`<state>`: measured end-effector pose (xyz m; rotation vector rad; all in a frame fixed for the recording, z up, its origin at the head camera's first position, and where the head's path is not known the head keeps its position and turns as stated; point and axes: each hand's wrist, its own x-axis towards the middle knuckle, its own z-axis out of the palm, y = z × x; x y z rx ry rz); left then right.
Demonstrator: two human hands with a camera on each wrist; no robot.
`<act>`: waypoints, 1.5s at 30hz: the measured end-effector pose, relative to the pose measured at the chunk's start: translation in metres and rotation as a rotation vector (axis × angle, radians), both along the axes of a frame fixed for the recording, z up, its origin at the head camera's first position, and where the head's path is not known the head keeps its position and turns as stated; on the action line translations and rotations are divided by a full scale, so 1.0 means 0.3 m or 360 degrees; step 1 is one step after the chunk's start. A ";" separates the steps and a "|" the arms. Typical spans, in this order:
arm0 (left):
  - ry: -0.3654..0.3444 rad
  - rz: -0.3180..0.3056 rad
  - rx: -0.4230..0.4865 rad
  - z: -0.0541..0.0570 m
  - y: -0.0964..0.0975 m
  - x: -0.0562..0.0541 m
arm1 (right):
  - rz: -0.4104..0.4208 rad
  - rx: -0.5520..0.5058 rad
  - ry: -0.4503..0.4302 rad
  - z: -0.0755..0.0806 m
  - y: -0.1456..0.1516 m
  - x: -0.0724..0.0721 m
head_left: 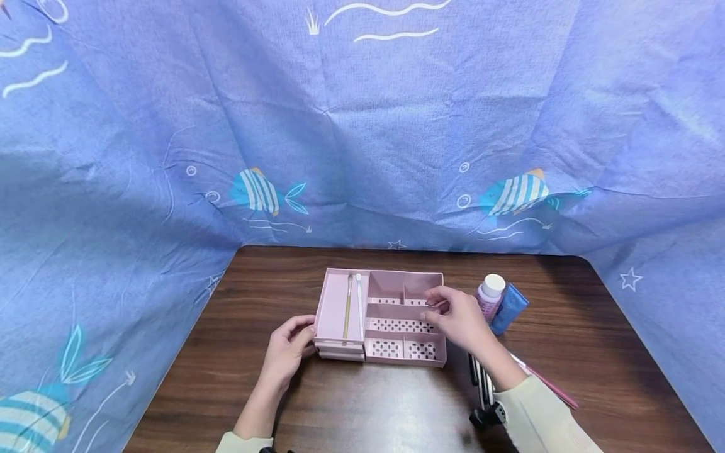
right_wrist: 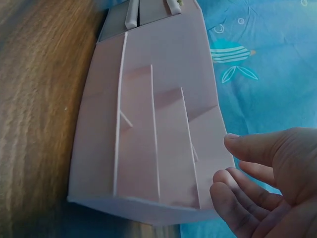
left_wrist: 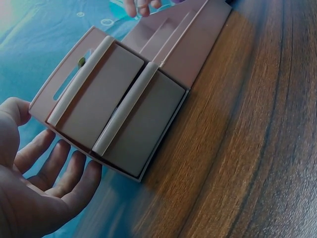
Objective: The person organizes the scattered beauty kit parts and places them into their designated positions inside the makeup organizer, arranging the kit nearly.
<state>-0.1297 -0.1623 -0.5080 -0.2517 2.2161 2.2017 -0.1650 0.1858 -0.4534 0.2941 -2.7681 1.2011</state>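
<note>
A pink desk organizer [head_left: 404, 308] stands on the table, with open compartments on its right and two closed drawers [left_wrist: 138, 119] under a tray top at its left. On that tray lie a slim yellow-green stick [head_left: 348, 308] and a white one [head_left: 359, 305], side by side. My left hand [head_left: 286, 349] rests against the organizer's left side, thumb at the front corner and fingertips along the wall. Above the right-hand compartments hovers my right hand [head_left: 459, 318], its fingers loosely bent and nothing between them; in the right wrist view, it [right_wrist: 267, 178] overlaps the organizer's edge.
Just right of the organizer are a white-capped bottle [head_left: 489, 296] and a blue tube [head_left: 508, 308]. A thin pink stick [head_left: 552, 387] lies beyond my right forearm, and dark and white slender items [head_left: 481, 384] show beside it. A blue fish-print cloth [head_left: 362, 157] hangs behind the table.
</note>
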 end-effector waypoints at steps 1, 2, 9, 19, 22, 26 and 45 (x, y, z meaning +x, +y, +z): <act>0.0002 -0.0003 -0.0006 0.001 0.001 0.000 | 0.0000 -0.0003 0.0004 -0.003 0.007 0.003; 0.0002 -0.0003 -0.0009 0.002 0.001 -0.001 | 0.0001 -0.0009 0.0005 -0.006 0.013 0.006; 0.0017 -0.0005 -0.0024 0.005 0.000 0.002 | -0.0007 -0.0069 -0.0002 -0.026 0.055 0.031; -0.0032 0.0019 0.0000 0.003 -0.005 0.010 | -0.0101 0.0024 -0.0015 -0.074 0.117 0.075; -0.0033 0.0019 -0.0003 0.004 -0.006 0.015 | -0.0125 0.0064 -0.0034 -0.088 0.131 0.092; -0.0017 0.0004 0.0015 0.008 -0.003 0.012 | -0.0177 0.0125 -0.0042 -0.108 0.154 0.110; -0.0032 0.0015 0.0004 0.004 0.000 -0.002 | -0.0318 0.0399 -0.0147 -0.174 0.189 0.152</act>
